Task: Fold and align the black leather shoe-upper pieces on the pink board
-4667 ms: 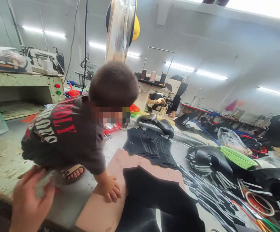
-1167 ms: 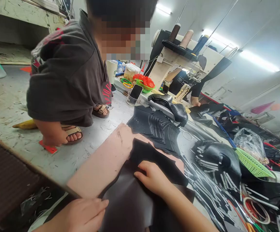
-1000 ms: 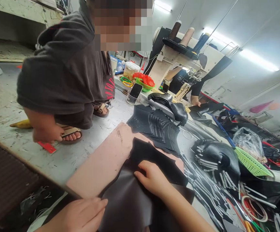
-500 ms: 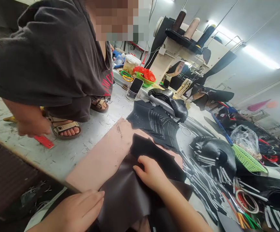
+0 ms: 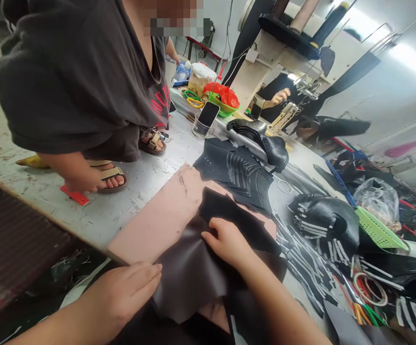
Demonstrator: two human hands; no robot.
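A dark brown leather sheet lies over a pinkish board at the table's near edge. My right hand rests on the sheet with fingers curled, pinching a fold of it. My left hand lies at the sheet's left edge, fingers together and gripping that edge. A small child in a dark shirt and sandals crouches on the table at the left, one hand on a red piece.
Stacks of cut black leather pieces lie beyond the board. A green basket, tape rings and more black pieces crowd the right. A phone in a cup, a sewing machine and another person's hand are behind.
My view has dropped and moved closer. My hands, earlier off the sheet, now hold it. The child has turned round and shifted left, reaching down to the red piece.
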